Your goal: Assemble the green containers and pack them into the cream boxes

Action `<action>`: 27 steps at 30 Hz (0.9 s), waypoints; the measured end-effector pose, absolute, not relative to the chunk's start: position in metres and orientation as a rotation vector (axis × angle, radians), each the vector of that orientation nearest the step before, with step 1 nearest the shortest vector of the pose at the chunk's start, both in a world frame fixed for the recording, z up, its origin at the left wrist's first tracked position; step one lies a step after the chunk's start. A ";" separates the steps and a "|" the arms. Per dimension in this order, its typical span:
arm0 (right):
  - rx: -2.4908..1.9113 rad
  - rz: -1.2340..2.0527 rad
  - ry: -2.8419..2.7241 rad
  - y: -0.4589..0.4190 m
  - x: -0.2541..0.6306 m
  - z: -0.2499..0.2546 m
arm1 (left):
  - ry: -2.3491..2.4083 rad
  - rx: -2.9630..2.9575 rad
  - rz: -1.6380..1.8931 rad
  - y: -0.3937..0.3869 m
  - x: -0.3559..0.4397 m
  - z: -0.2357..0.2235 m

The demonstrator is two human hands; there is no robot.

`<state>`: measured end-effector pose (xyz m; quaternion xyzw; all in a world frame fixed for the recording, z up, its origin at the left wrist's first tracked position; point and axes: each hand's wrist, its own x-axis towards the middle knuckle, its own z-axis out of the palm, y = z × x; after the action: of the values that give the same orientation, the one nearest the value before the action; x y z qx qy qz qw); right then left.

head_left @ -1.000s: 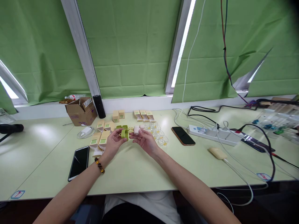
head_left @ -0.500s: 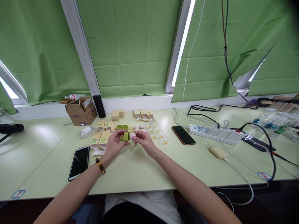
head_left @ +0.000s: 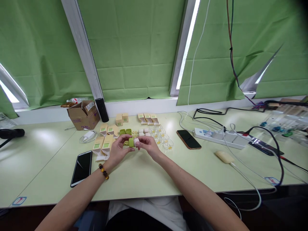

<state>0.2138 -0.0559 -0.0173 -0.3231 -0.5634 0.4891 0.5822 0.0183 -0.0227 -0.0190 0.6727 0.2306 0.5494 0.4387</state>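
My left hand (head_left: 118,150) closes its thumb and fingers round a small green case (head_left: 131,142) with a loop at its left end. From the other side, my right hand (head_left: 150,146) pinches a small pale pink-white block (head_left: 136,141) against the case's right end. The two pieces touch; how deep one sits in the other I cannot tell. Just behind my hands lie more green cases (head_left: 125,131), small yellowish pieces (head_left: 134,133) and whitish blocks (head_left: 146,130). Several clear plastic cups (head_left: 167,144) with yellow spots stand right of my right hand.
Small cardboard boxes (head_left: 103,146) stand left of my hands, others (head_left: 148,119) behind. One phone (head_left: 81,167) lies at left, another (head_left: 189,139) at right beside a power strip (head_left: 220,138). A brown carton (head_left: 84,118) and black cylinder (head_left: 102,109) stand at the back.
The green case has turned a little in my fingers and sits slightly lower, with the pale block still against its right end. My hands have barely moved.
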 end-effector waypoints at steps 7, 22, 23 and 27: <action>-0.747 1.139 -1.316 -0.057 0.212 -0.018 | 0.587 1.713 1.354 -0.023 0.017 -0.021; -0.847 1.094 -1.310 -0.055 0.204 -0.025 | 0.760 1.885 1.374 -0.023 0.017 -0.032; -0.866 1.086 -1.303 -0.054 0.203 -0.026 | 0.768 1.883 1.371 -0.024 0.018 -0.034; -0.957 1.004 -1.341 -0.056 0.202 -0.024 | 0.666 1.792 1.331 -0.026 0.023 -0.038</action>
<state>0.2022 -0.0565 -0.0244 -0.4077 -0.5711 0.4277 0.5698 0.0229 -0.0260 -0.0380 0.7066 0.2627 0.5250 0.3950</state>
